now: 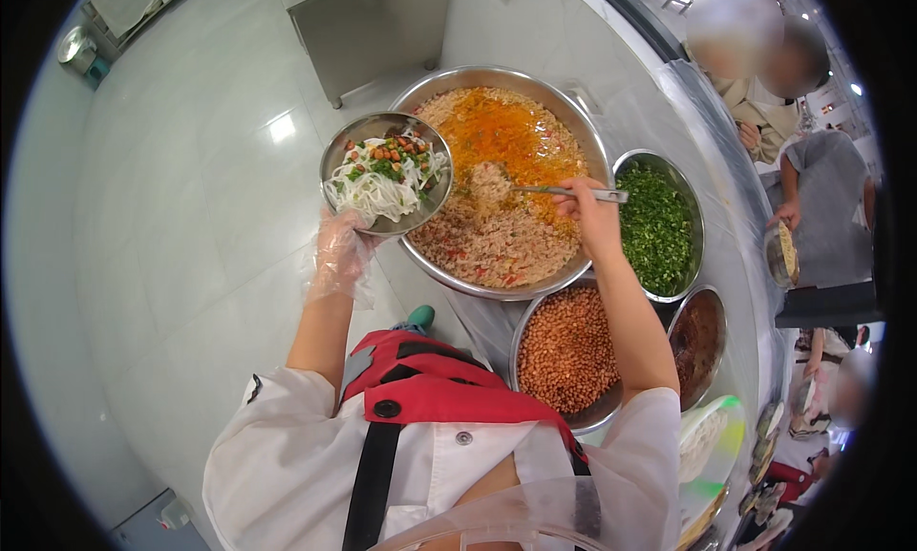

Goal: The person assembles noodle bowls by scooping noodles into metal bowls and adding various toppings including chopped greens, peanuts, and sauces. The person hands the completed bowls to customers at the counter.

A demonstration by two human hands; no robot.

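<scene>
My left hand [343,245], in a clear plastic glove, grips the near rim of a metal bowl [435,194]. White noodles [374,196] lie in that bowl, topped with chopped greens and reddish-brown bits. In my bare right hand [585,210] is the metal handle of a ladle [570,194]. Its head, heaped with minced topping [491,182], is over a large steel basin [604,155]. Minced meat [497,250] with red bits fills the basin, and orange oil [506,121] pools over the far part. The noodle bowl overlaps the basin's left rim.
A bowl of chopped greens [659,228] stands right of the basin. Nearer me are a bowl of brown beans or nuts [565,349] and a dark sauce bowl [700,336]. A steel cabinet [368,35] is beyond; several people are across the counter at right, one holding a bowl [781,255].
</scene>
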